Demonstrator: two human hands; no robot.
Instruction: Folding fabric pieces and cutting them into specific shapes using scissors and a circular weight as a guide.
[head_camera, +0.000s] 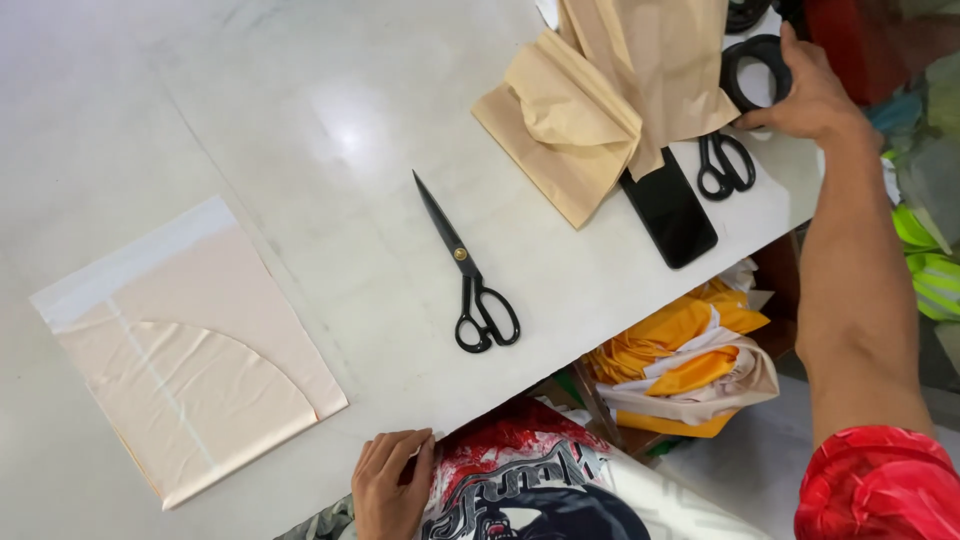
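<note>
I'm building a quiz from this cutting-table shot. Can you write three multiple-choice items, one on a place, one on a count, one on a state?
1. Where does the folded peach fabric lie?
A. at the table's left end
B. under the brown paper
C. on the floor

2. How many pairs of scissors are on the table?
A. one
B. two
C. four

3. How do the blades of the large scissors stand?
A. wide open
B. closed
C. clamped on fabric

Answers:
1 A: the fabric lies flat at the left, far from the brown paper.
2 B: the large pair lies mid-table, and the small scissors lie beside the dark phone, below the right hand.
3 B: the blades meet in one point, with nothing between them.
</note>
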